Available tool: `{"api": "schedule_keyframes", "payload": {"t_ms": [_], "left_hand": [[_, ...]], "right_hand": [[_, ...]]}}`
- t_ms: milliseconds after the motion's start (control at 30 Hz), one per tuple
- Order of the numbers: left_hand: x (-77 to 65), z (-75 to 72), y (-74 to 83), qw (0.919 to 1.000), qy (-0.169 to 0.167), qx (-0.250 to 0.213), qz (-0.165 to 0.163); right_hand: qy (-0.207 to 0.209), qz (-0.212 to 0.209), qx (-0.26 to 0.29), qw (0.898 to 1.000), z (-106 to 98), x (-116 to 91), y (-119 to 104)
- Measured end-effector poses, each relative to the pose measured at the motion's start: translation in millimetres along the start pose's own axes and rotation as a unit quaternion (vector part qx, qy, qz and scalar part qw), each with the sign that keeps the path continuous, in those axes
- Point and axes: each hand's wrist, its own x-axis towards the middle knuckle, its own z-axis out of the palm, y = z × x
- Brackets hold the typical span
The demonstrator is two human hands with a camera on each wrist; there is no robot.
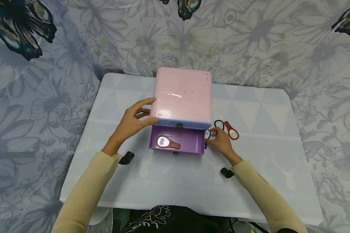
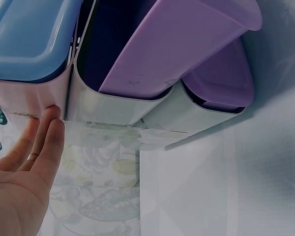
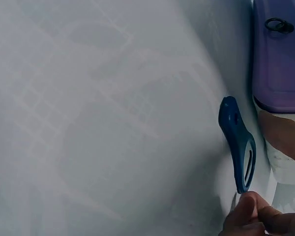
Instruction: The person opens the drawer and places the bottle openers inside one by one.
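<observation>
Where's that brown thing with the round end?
In the head view, the brown thing lies in the left half of the open purple drawer, just in front of the pink top.

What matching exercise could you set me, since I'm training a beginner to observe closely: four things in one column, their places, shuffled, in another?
Things
1. Brown-handled item
2. Red-handled item
3. Blue-handled item
4. Left hand

Places
A. Between the open drawer and the right hand
B. Against the pink cabinet
C. Inside the open drawer
D. On the table, just right of the black-rimmed item

Pairs: 1-C, 2-D, 3-A, 4-B
</observation>
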Motion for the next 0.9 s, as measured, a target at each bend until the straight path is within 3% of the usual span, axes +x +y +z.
{"api": "schedule_keyframes", "payload": {"t_ms": [200, 500, 733, 900], "left_hand": [[0.0, -0.1, -0.2, 1.0000, -0.001, 0.002, 0.004], [6.4, -2.1, -30.2, 0.9998, 0.005, 0.009, 0.016], [6.0, -2.1, -30.6, 0.9998, 0.003, 0.006, 0.016], [6.1, -1.5, -30.3, 0.9999, 0.003, 0.008, 0.011]], "right_hand": [[-0.014, 0.025, -0.025, 0.999, 4, 3, -1], [-0.015, 0.031, -0.066, 0.997, -6, -3, 1], [0.003, 0.013, -0.102, 0.995, -11, -8, 5], [0.007, 0.002, -0.097, 0.995, -11, -8, 7]]}}
